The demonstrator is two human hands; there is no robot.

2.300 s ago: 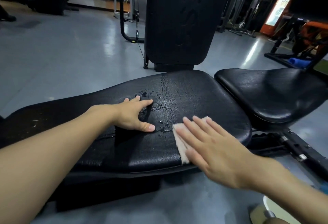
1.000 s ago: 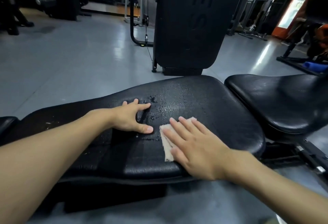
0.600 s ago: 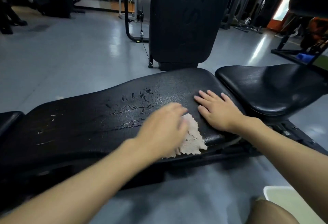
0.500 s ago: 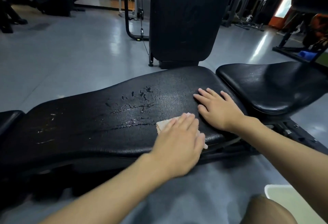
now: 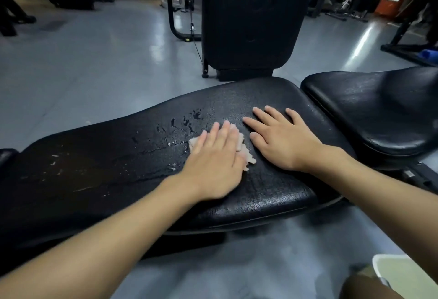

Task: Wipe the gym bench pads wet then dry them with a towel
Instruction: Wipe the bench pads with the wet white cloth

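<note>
Pressing a pale cloth point(image 5: 247, 155) flat on the long pad point(image 5: 118, 163) with the left hand point(image 5: 213, 163). Fingers straight and close together, lying on top of the cloth, not curled round it. Hiding most of the cloth, with only its far edge and its right side peeping out. Lying on the right half of the pad, about halfway between the far edge and the near edge.

Resting the right hand point(image 5: 284, 142) flat on the same pad, just to the right of the cloth. Palm down, fingers spread wide, holding nothing. Thumb very near the cloth; hard to tell if touching.

Wet drops point(image 5: 184, 122) and thin wet lines on the pad, just left of the cloth and a little past it. More pale streaks point(image 5: 54, 159) far off near the left end.

To the right of the long pad, across a small gap, a second black pad, the seat point(image 5: 379, 114), shiny and tilted.

Behind the bench, standing up on the grey floor point(image 5: 83, 62), a big black machine point(image 5: 251, 19), with a thin cable point(image 5: 196, 47) hanging just to its left. Down in the bottom right corner, part of a pale tub point(image 5: 393, 257) on the floor.
</note>
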